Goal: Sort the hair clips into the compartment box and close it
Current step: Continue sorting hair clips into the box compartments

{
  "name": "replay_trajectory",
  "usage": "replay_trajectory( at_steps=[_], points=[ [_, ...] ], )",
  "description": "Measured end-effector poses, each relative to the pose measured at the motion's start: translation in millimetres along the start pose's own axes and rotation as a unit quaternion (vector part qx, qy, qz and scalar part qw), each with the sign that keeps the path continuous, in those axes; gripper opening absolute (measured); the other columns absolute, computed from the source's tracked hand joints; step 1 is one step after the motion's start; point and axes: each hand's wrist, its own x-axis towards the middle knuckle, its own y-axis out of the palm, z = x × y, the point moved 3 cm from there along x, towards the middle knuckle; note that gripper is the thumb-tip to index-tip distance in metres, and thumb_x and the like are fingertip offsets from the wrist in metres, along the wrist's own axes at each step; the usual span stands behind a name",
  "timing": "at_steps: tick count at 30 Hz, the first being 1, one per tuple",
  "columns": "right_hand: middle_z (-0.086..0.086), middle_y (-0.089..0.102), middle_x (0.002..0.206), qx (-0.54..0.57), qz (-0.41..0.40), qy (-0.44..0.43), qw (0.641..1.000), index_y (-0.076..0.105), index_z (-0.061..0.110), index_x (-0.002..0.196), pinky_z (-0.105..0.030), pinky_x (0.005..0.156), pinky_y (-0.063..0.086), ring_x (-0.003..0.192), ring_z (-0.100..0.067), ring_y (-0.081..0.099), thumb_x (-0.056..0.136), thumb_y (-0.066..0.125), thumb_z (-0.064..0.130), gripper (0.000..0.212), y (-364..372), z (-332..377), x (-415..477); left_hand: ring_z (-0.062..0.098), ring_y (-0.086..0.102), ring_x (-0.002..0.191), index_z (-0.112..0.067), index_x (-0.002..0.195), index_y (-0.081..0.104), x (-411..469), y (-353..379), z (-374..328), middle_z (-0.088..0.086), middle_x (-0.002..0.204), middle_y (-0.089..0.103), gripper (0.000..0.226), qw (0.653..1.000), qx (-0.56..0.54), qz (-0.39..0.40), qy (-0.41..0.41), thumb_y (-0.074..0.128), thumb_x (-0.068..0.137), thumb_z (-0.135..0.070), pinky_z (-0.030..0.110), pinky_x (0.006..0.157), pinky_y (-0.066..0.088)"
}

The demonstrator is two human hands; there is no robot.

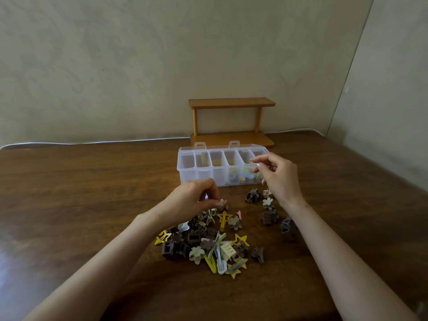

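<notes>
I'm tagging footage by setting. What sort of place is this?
Probably a room in a home: a dark wooden table against a patterned wall, a small wooden shelf at its back, and a clear compartment box with loose hair clips.

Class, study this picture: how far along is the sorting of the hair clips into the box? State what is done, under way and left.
Done: a few clips lie in the compartment box's right-hand compartments. In hand: the left hand pinches a small clip at the pile's far edge; the right hand hovers over the box, its contents unclear. Left: most of the pile, and the lid is open.
</notes>
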Motion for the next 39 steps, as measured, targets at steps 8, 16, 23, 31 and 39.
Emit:
replay_trajectory(
  at_steps=[8, 16, 23, 31, 39],
  points=[
    [0.004, 0.066, 0.087, -0.003, 0.011, 0.006, 1.0, 0.068, 0.013, 0.096, -0.016, 0.057, 0.048, 0.079, -0.006, 0.065, 0.091, 0.053, 0.002, 0.019, 1, -1, 0, 0.003, 0.038, 0.105, -0.038, 0.11, 0.057, -2, 14, 3, -0.014, 0.112, 0.044, 0.041, 0.986, 0.092, 0.137, 0.021, 0.069, 0.073, -0.049, 0.026, 0.089, 0.04],
    [0.005, 0.066, 0.088, -0.008, 0.013, 0.009, 1.0, 0.068, 0.014, 0.097, -0.015, 0.055, 0.047, 0.081, -0.006, 0.065, 0.091, 0.053, 0.003, 0.019, 2, 0, 0, -0.001, 0.035, 0.096, -0.031, 0.107, 0.06, -1, 17, 0, -0.013, 0.111, 0.047, 0.029, 0.981, 0.159, 0.082, 0.081, 0.06, 0.083, -0.046, 0.008, 0.075, 0.028],
    [0.004, 0.065, 0.089, -0.007, 0.012, 0.01, 1.0, 0.068, 0.014, 0.097, -0.017, 0.056, 0.048, 0.081, -0.006, 0.066, 0.091, 0.054, 0.003, 0.019, 1, -1, 1, 0.004, 0.057, 0.084, -0.017, 0.09, 0.066, 1, 6, 0, -0.009, 0.092, 0.062, 0.009, 0.997, 0.017, -0.054, 0.051, 0.061, 0.086, -0.023, 0.023, 0.072, 0.049],
    [0.004, 0.067, 0.085, 0.001, 0.008, 0.01, 1.0, 0.068, 0.017, 0.094, -0.017, 0.058, 0.048, 0.078, -0.007, 0.065, 0.091, 0.053, 0.003, 0.02, 0, -3, 1, 0.023, 0.071, 0.079, -0.003, 0.1, 0.052, 1, -6, 0, 0.02, 0.091, 0.07, 0.013, 0.837, -0.522, -0.077, -0.145, 0.039, 0.096, -0.005, 0.024, 0.065, 0.058],
    [0.006, 0.065, 0.085, -0.008, 0.007, 0.007, 1.0, 0.068, 0.017, 0.095, -0.017, 0.059, 0.048, 0.079, -0.005, 0.064, 0.091, 0.054, 0.004, 0.019, 0, -1, 1, 0.028, 0.065, 0.102, 0.007, 0.112, 0.054, 5, -2, 7, 0.024, 0.107, 0.066, 0.023, 0.799, -0.578, -0.076, -0.147, 0.042, 0.092, 0.003, 0.029, 0.085, 0.054]
  ],
)
